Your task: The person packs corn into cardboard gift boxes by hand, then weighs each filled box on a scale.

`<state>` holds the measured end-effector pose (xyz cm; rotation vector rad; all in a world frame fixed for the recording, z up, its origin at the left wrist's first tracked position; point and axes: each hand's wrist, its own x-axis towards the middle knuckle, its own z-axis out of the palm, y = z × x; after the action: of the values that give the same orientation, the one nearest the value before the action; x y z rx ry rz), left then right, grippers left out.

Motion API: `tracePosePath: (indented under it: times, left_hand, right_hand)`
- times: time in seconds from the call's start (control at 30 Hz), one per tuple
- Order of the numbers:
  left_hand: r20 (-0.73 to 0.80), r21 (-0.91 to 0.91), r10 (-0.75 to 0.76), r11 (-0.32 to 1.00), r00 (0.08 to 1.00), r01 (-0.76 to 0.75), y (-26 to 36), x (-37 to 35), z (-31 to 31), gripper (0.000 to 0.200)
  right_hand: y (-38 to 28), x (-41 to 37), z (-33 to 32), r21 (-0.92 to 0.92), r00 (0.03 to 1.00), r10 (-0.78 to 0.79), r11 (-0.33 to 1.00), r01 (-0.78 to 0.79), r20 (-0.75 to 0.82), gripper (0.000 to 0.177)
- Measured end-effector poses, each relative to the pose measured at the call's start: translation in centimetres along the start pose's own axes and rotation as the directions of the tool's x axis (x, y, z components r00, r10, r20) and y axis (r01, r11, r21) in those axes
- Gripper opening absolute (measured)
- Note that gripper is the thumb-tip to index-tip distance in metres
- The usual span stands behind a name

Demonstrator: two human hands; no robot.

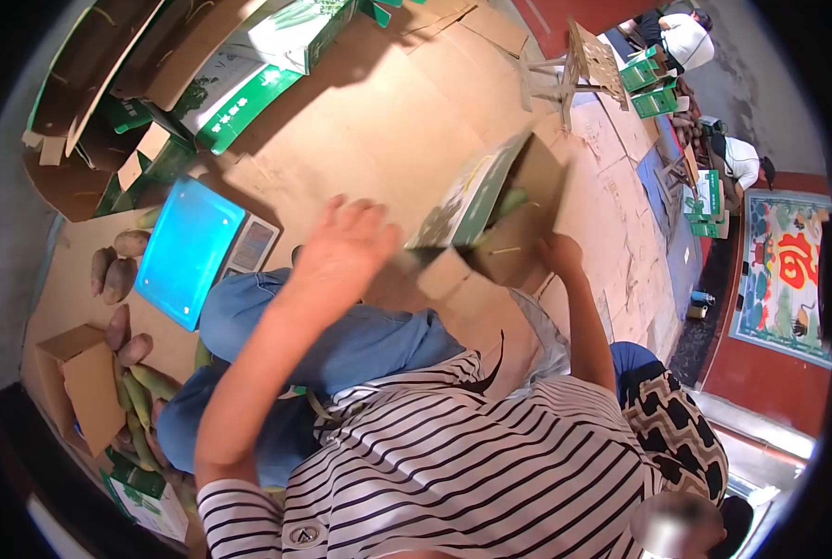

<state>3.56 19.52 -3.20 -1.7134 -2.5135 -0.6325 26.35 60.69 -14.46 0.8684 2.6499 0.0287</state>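
Note:
A green-printed cardboard box point(500, 200) stands tilted before my knees, its flaps open and smeared by motion. Inside it, a green corn cob point(512, 202) shows in part. My right hand point(560, 253) grips the box at its near right side, with the fingertips partly hidden. My left hand point(346, 247) is to the left of the box, raised above my knee, fingers apart and holding nothing. Close to that hand is a scale with a bright blue top point(190, 252).
Sweet potatoes point(118, 279) and corn cobs point(139, 401) lie at left beside a small open carton point(81, 387). More green boxes point(248, 107) stand at upper left. A wooden stool point(584, 70) is at upper right. People point(686, 42) work among boxes farther right.

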Motion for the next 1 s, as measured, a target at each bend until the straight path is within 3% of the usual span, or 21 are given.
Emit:
tracePosePath:
  times: [0.1,0.2,0.3,0.43,0.47,0.5,0.53,0.57,0.6,0.63,0.67,0.7,0.73,0.77,0.8,0.87,0.9,0.93,0.97,1.0]
  left_hand:
    - [0.007,-0.11,-0.155,0.982,0.988,0.154,-2.0,-3.7,-4.1,0.023]
    - [-0.025,-0.276,-0.294,0.921,0.956,0.276,-3.4,-6.3,-5.9,0.018]
    - [-0.041,-0.487,-0.529,0.751,0.847,0.446,-4.3,-8.8,-5.6,0.016]
    - [-0.018,-0.576,-0.672,0.612,0.74,0.542,-5.3,-10.4,-6.0,0.02]
    - [-0.025,-0.601,-0.686,0.592,0.727,0.538,-5.7,-10.6,-6.1,0.021]
    - [-0.037,-0.622,-0.702,0.573,0.712,0.533,-6.1,-10.9,-5.9,0.021]
    - [-0.055,-0.642,-0.721,0.556,0.691,0.528,-6.5,-11.3,-5.7,0.022]
    - [-0.08,-0.624,-0.739,0.56,0.669,0.544,-6.8,-11.8,-5.2,0.021]
    - [-0.083,-0.616,-0.749,0.557,0.657,0.557,-6.8,-12.1,-5.2,0.021]
    - [-0.101,-0.592,-0.735,0.586,0.67,0.554,-6.9,-12.4,-5.4,0.021]
    - [-0.11,-0.594,-0.73,0.593,0.675,0.544,-7.1,-12.6,-5.5,0.021]
    - [-0.124,-0.588,-0.73,0.6,0.672,0.543,-7.1,-12.6,-5.7,0.022]
    - [-0.152,-0.552,-0.717,0.632,0.68,0.543,-7.2,-12.8,-5.7,0.022]
    - [-0.172,-0.544,-0.717,0.641,0.676,0.542,-7.1,-12.9,-5.9,0.023]
    - [-0.191,-0.535,-0.714,0.651,0.673,0.539,-7.0,-13.0,-6.1,0.023]
    - [-0.19,-0.528,-0.716,0.651,0.672,0.545,-7.1,-13.4,-6.5,0.023]
    - [-0.23,-0.5,-0.699,0.682,0.677,0.534,-7.3,-13.6,-6.3,0.022]
    - [-0.173,-0.481,-0.726,0.652,0.665,0.587,-7.3,-13.9,-6.7,0.026]
    - [-0.193,-0.477,-0.731,0.653,0.654,0.588,-7.4,-14.1,-6.6,0.025]
    - [-0.212,-0.471,-0.734,0.655,0.645,0.591,-7.6,-14.3,-6.3,0.025]
  right_hand:
    - [3.1,-2.8,0.1,0.017,0.976,0.202,0.979,-0.204,0.083,0.05]
    - [7.8,-4.7,1.5,0.088,0.981,0.193,0.977,-0.195,0.031,0.052]
    - [12.1,-6.8,2.8,-0.004,0.983,0.171,0.985,-0.172,0.068,0.052]
    - [15.7,-10.2,3.4,-0.027,0.928,0.249,0.968,-0.251,0.279,0.052]
    - [16.9,-11.0,4.6,0.019,0.947,0.202,0.977,-0.214,0.249,0.054]
    - [18.9,-11.0,6.0,-0.011,0.908,0.207,0.976,-0.218,0.364,0.056]
    - [19.6,-11.1,6.5,-0.053,0.907,0.192,0.981,-0.185,0.375,0.05]
    - [20.2,-10.3,6.1,-0.148,0.847,0.223,0.974,-0.172,0.483,0.049]
    - [28.9,-6.9,11.4,-0.265,0.688,-0.055,0.898,0.351,0.724,0.047]
    - [26.6,-5.6,8.0,-0.189,0.695,0.186,0.979,-0.073,0.694,0.043]
    - [24.2,-4.1,4.5,-0.073,0.662,0.417,0.873,-0.482,0.623,0.042]
    - [18.7,-1.6,-1.2,-0.252,0.841,0.324,0.94,-0.232,0.434,0.038]
    - [10.3,0.4,-8.7,-0.51,0.956,0.205,0.857,-0.072,0.211,0.037]
    - [8.0,3.9,-10.4,-0.484,0.999,0.04,0.875,-0.028,0.015,0.038]
    - [0.5,5.0,-14.5,-0.409,0.977,-0.16,0.908,0.091,-0.14,0.036]
    - [-12.6,8.0,-19.1,-0.123,0.805,-0.468,0.881,0.456,-0.365,0.029]
    - [-19.2,9.2,-20.5,0.239,0.822,-0.48,0.797,0.554,-0.306,0.025]
    - [-26.5,8.5,-22.3,0.477,0.783,-0.557,0.628,0.615,-0.276,0.025]
    - [-32.0,9.5,-22.7,0.585,0.694,-0.667,0.458,0.669,-0.271,0.026]
    - [-37.8,10.9,-22.6,0.617,0.517,-0.771,0.21,0.758,-0.373,0.025]
